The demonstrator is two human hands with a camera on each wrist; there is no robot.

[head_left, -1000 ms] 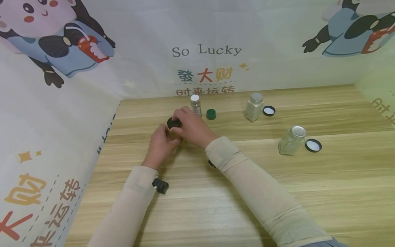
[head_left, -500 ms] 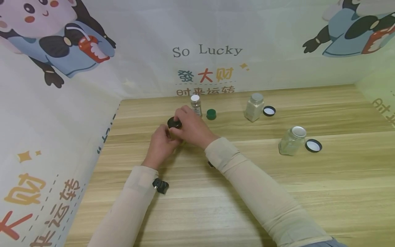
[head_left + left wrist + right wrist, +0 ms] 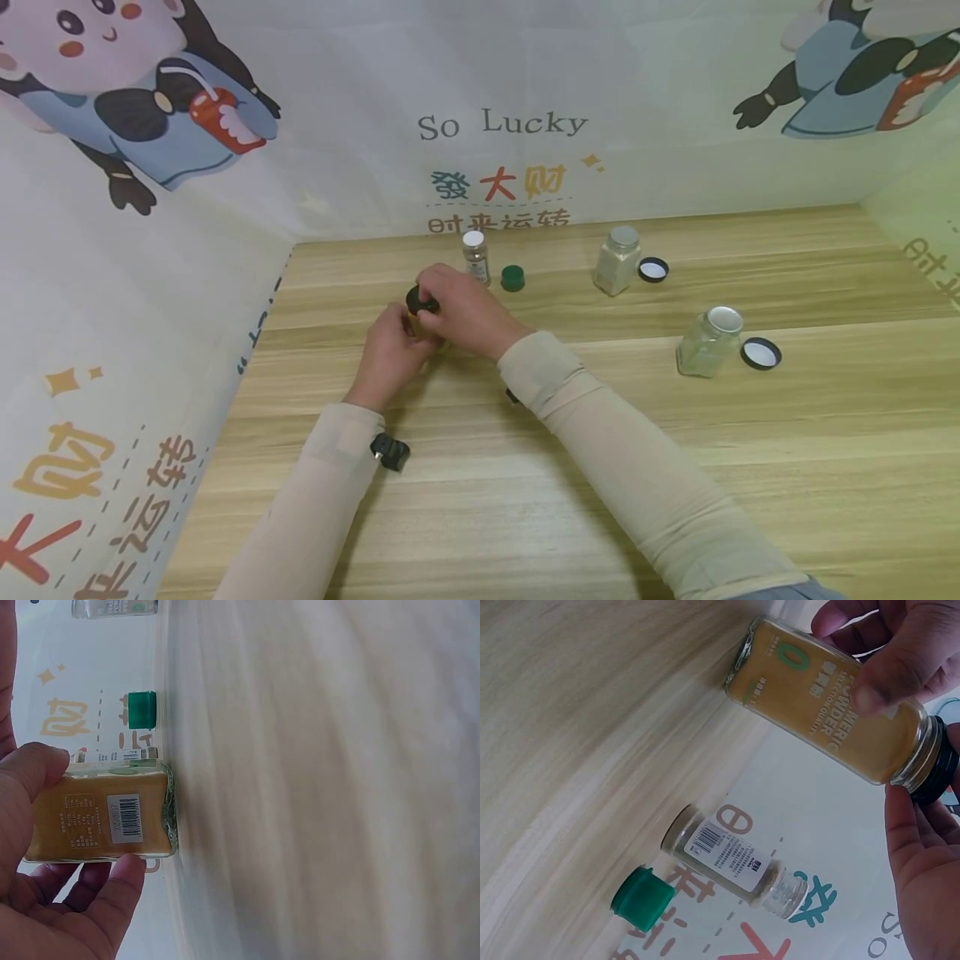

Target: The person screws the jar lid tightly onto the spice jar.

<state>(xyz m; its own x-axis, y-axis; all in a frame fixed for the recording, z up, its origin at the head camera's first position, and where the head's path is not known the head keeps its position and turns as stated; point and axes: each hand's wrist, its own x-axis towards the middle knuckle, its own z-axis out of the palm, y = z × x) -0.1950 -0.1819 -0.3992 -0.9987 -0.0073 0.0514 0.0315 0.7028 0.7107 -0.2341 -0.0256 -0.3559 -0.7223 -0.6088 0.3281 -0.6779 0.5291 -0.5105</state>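
My left hand (image 3: 392, 354) grips a square glass jar of yellow-brown turmeric powder (image 3: 97, 817), thumb on one side and fingers on the other. Its base is at the wooden tabletop (image 3: 480, 500). At the jar's neck, the fingers of my right hand (image 3: 472, 308) hold the black lid (image 3: 936, 776), which sits on the mouth. The right wrist view shows printed lettering on the jar's front, partly covered by the left thumb. Just beyond the right hand stands a small glass bottle (image 3: 476, 260) with a white top, and a green cap (image 3: 513, 277) lies beside it.
To the right, two lidless glass jars stand upright: one with pale contents (image 3: 617, 265) at the back, another (image 3: 705, 346) nearer. A black lid (image 3: 653, 269) and a second black lid (image 3: 761, 353) lie underside up beside them. A printed white sheet (image 3: 360, 167) rises behind the table.
My right fingers have shifted slightly round the black lid, and the hand sits a little lower and farther left. My left hand and the jar stay in place.
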